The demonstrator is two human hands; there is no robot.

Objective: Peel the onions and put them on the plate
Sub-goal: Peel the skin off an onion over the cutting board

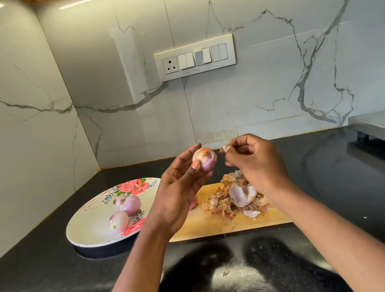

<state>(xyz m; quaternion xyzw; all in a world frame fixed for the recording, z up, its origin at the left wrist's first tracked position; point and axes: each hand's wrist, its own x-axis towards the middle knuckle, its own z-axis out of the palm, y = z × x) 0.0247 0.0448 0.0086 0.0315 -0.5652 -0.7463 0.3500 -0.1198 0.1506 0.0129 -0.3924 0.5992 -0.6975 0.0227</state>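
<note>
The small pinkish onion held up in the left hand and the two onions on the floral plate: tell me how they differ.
The small pinkish onion is held in the air in the left hand; the two pale purple onions lie on the white floral plate. The held one keeps an orange-brown patch of skin on top, and the right hand pinches a scrap of skin beside it; the plated pair look fully peeled. All three are similar in size and roundish.
</note>
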